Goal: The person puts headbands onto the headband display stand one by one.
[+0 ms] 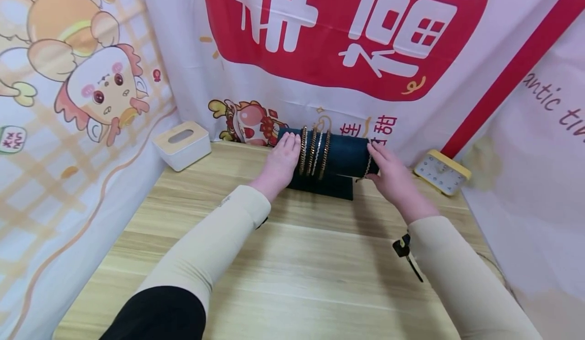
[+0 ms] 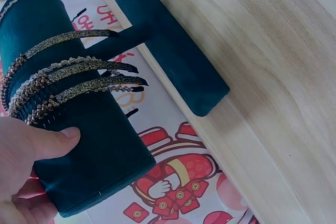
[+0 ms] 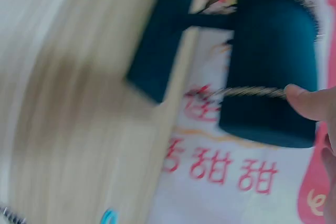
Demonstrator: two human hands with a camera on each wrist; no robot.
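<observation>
One display stand (image 1: 347, 156) clamped at both ends, upper centre, near the table's (image 1: 297, 264) back edge!
Left hand (image 1: 282, 161) grips the left end, right hand (image 1: 394, 175) the right, thumb (image 3: 311, 102) on one headband (image 3: 254, 92); wood stretches below. Five headbands (image 1: 325, 152): four bunched, one apart. One tissue box (image 1: 192, 152) left, one clock (image 1: 441, 173) right.
</observation>
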